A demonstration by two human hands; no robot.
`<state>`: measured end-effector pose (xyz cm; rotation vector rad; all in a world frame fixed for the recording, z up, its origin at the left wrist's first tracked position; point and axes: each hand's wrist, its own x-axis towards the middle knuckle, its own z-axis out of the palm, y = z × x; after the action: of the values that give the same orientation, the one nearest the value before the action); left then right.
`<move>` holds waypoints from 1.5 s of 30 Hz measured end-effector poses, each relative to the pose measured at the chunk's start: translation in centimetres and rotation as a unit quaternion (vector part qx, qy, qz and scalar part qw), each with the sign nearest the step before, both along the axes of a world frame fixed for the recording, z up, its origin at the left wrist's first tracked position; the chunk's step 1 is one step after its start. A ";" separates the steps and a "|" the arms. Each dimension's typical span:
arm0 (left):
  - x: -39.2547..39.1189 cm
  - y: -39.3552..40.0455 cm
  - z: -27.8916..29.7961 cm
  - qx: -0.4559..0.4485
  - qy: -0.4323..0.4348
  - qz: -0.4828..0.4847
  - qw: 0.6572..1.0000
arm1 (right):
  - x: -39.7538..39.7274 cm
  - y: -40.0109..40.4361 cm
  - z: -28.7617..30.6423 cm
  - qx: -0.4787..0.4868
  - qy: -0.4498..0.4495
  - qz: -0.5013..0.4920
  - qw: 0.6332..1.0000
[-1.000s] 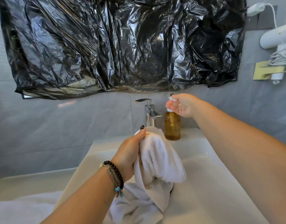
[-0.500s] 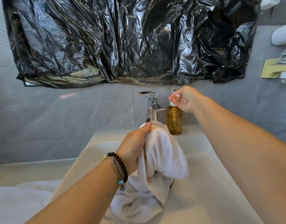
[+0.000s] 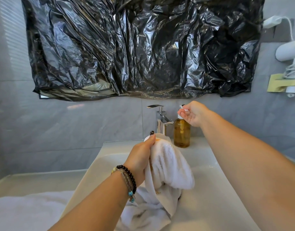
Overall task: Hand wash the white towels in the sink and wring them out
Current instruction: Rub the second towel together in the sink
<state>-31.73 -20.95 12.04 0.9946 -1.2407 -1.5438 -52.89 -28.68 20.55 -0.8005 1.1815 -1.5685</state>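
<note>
Head view: grey tiled wall, black plastic sheet (image 3: 140,47) hung above sink (image 3: 210,189) | white towel (image 3: 170,165) gripped by left hand (image 3: 141,157), lifted over basin | amber soap bottle (image 3: 182,133) pump pressed by right hand (image 3: 192,114), fingers loosely bent.

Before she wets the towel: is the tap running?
Off, it seems: no stream falls from the faucet spout, and its lever lies flat. The left hand grips the towel below it.
</note>
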 end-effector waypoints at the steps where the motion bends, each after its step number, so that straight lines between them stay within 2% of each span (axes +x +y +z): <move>1: 0.0 -0.1 0.0 -0.001 -0.003 0.002 1.000 | 0.2 -0.1 0.0 0.000 0.006 -0.003 1.000; 7: -0.3 -0.5 -0.1 0.004 0.014 -0.008 1.000 | 1.4 0.0 -0.2 -0.024 -0.007 -0.022 0.999; 11: -0.2 -0.9 0.0 0.027 0.077 -0.028 0.996 | 2.4 3.5 -0.3 -0.036 -0.078 0.040 0.995; 13: 0.0 -1.3 0.1 0.038 0.115 -0.045 0.992 | 3.2 6.7 -0.6 -0.080 -0.047 0.023 0.995; 14: 0.2 -1.4 0.2 0.042 0.134 -0.054 0.989 | 4.0 8.4 -1.3 -0.105 0.003 -0.001 0.994; 16: 0.5 -1.4 0.5 0.045 0.161 -0.076 0.983 | 6.6 11.3 -4.1 -0.160 0.158 -0.032 0.974; 17: 0.5 -1.3 0.7 0.042 0.172 -0.094 0.980 | 8.1 12.5 -5.7 -0.186 0.255 -0.024 0.949; 19: 0.4 -0.6 1.1 0.033 0.196 -0.129 0.971 | 10.3 13.5 -8.3 -0.178 0.460 0.044 0.869; 20: 0.3 -0.1 1.4 0.025 0.205 -0.147 0.967 | 10.7 13.2 -8.9 -0.145 0.522 0.057 0.839; 21: 0.1 0.4 1.6 0.014 0.212 -0.164 0.963 | 10.8 12.9 -8.5 -0.119 0.535 0.045 0.835; 25: -0.9 2.8 2.3 -0.014 0.249 -0.189 0.950 | 10.2 13.1 -4.9 -0.102 0.462 -0.030 0.881; 30: -0.6 4.5 1.2 -0.029 0.284 -0.175 0.942 | 13.4 17.5 -7.5 -0.126 0.556 0.004 0.822; 31: -0.4 5.1 0.8 -0.037 0.278 -0.175 0.944 | 13.1 17.6 -7.4 -0.128 0.549 0.007 0.826; 35: -0.7 8.8 0.8 -0.046 0.267 -0.164 0.949 | 10.7 17.1 -4.4 -0.089 0.462 -0.028 0.882; 37: -1.0 9.4 0.5 -0.050 0.281 -0.146 0.947 | 11.4 18.3 -4.5 -0.092 0.477 -0.017 0.874; 39: -1.3 9.2 0.2 -0.048 0.317 -0.108 0.941 | 13.3 19.7 -6.6 -0.112 0.537 0.014 0.836; 41: -1.2 8.5 -0.3 -0.060 0.320 -0.060 0.944 | 14.2 19.9 -7.8 -0.122 0.564 0.037 0.816; 43: -0.8 8.4 -0.9 -0.038 0.321 -0.064 0.944 | 13.6 19.2 -7.2 -0.115 0.561 0.036 0.819; 45: -0.4 8.9 -1.7 -0.016 0.326 -0.082 0.942 | 12.5 18.5 -6.3 -0.087 0.534 0.021 0.841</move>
<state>-32.08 -12.03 10.31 0.3002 -0.8776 -1.7757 -40.41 -10.18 14.23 -1.9521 1.7563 -1.1555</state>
